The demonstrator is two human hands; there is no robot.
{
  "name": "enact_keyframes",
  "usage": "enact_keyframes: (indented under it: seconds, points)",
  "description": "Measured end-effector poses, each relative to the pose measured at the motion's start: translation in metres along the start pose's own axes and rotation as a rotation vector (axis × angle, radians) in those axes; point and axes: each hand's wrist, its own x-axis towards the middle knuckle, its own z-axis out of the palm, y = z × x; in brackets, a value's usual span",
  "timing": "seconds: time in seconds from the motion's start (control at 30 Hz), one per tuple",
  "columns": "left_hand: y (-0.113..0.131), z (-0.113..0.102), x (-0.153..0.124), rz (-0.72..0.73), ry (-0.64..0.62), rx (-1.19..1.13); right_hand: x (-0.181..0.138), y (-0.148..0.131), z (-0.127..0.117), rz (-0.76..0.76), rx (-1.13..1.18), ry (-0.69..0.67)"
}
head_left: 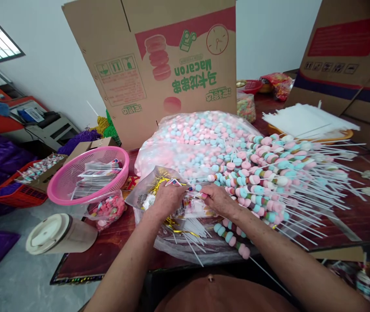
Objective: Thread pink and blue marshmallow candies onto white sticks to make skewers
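My left hand (168,200) is closed, its fingertips pinching a small printed plastic wrapper (174,183) over an open clear bag with gold twist ties (162,184). Just right of it, my right hand (220,200) is closed too, its fingers pinched at a candy skewer with a pale blue piece (198,188) showing between the hands; the rest of that skewer is mostly hidden. Under both hands lie printed wrappers (199,209) and white sticks (195,232). By my right wrist is a pile of pink, blue and brown candy skewers (269,190). One more skewer (232,240) lies below my right forearm.
Behind my hands sits a large clear bag of pink and blue candies (204,130), backed by a cardboard box (178,56). To the left are a pink basket (52,190) of wrapped packs, a bag of red candies (108,208) and a lidded cup (71,234). White sticks (305,119) fill a tray at right.
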Motion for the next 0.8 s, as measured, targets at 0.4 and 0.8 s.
enact_keyframes:
  seconds: [0.4,0.8]
  points:
    - [0.031,-0.026,-0.023,-0.098,0.204,-0.615,-0.010,-0.039,-0.049,0.113,0.455,0.019]
    - [0.033,0.018,-0.050,-0.218,0.295,-0.724,-0.058,-0.021,-0.029,0.327,-0.357,-0.174]
